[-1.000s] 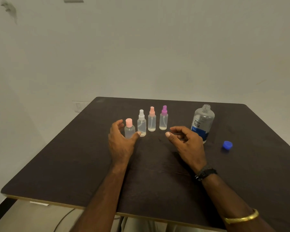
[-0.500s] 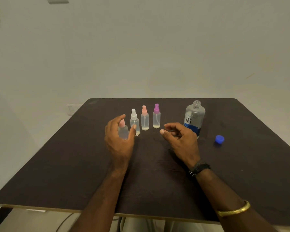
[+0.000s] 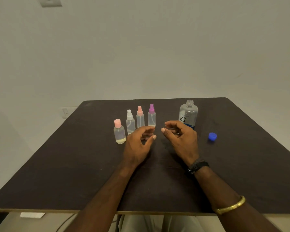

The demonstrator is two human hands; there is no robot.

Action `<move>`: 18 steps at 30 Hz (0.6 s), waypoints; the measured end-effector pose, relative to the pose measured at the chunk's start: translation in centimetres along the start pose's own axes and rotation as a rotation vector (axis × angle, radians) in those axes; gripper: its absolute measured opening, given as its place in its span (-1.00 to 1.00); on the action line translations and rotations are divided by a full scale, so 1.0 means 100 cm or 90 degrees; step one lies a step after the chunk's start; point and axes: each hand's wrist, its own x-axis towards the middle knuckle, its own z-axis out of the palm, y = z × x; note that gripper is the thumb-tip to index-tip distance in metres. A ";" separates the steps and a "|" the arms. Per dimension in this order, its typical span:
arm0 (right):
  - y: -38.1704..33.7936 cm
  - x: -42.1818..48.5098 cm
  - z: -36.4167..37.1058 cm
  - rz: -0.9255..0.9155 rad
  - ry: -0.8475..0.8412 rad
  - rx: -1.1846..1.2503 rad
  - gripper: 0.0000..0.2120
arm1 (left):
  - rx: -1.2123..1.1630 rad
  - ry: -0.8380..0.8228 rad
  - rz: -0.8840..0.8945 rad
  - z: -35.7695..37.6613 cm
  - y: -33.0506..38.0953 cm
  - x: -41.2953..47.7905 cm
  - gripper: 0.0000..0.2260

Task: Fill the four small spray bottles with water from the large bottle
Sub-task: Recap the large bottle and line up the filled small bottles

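Small bottles (image 3: 140, 119) are packed tight in a row, hardly any room between them. Decent gap from there over to the big bottle (image 3: 188, 114) on the right, with the cap (image 3: 212, 136) lying just past it. Left side of the table (image 3: 65, 164) is wide open.

Black wristband (image 3: 197, 165) on the right wrist, gold bangle (image 3: 229, 205) higher up the same bare forearm

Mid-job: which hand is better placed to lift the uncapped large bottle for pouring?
Right. The right hand hovers empty just in front of the large bottle; the left hand is nearer the purple-capped spray bottle.
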 end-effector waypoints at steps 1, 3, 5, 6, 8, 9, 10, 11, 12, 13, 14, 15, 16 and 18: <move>0.001 0.001 -0.001 0.003 0.007 0.005 -0.75 | -0.010 -0.006 -0.004 0.003 0.001 0.001 -0.72; 0.002 0.002 -0.002 0.010 0.019 0.017 -0.77 | -0.032 -0.011 -0.010 0.009 0.004 0.004 -0.74; 0.002 0.002 -0.004 0.018 0.029 0.019 -0.79 | -0.049 -0.012 -0.014 0.016 0.006 0.008 -0.75; 0.003 0.002 -0.005 0.021 0.036 0.018 -0.80 | -0.058 -0.013 -0.018 0.019 0.006 0.010 -0.76; 0.004 0.004 -0.008 0.024 0.050 0.010 -0.82 | -0.081 -0.012 -0.032 0.027 0.008 0.015 -0.76; 0.005 0.004 -0.010 0.024 0.059 0.003 -0.83 | -0.093 -0.011 -0.041 0.031 0.009 0.017 -0.75; 0.007 0.005 -0.013 0.025 0.069 -0.005 -0.84 | -0.104 -0.012 -0.051 0.036 0.010 0.019 -0.74; 0.009 0.005 -0.016 0.028 0.079 -0.013 -0.84 | -0.112 -0.013 -0.061 0.040 0.011 0.021 -0.73; 0.011 0.006 -0.018 0.032 0.088 -0.022 -0.84 | -0.118 -0.016 -0.069 0.045 0.013 0.023 -0.72; 0.013 0.007 -0.021 0.037 0.099 -0.032 -0.84 | -0.124 -0.022 -0.075 0.050 0.014 0.024 -0.70; 0.015 0.007 -0.024 0.043 0.109 -0.039 -0.85 | -0.129 -0.026 -0.080 0.055 0.016 0.025 -0.69; 0.016 0.008 -0.028 0.050 0.119 -0.043 -0.85 | -0.131 -0.027 -0.082 0.061 0.017 0.025 -0.67; 0.017 0.009 -0.032 0.055 0.125 -0.046 -0.86 | -0.127 -0.023 -0.083 0.067 0.019 0.025 -0.65; 0.020 0.008 -0.039 0.066 0.135 -0.057 -0.88 | -0.108 -0.005 -0.085 0.077 0.021 0.024 -0.58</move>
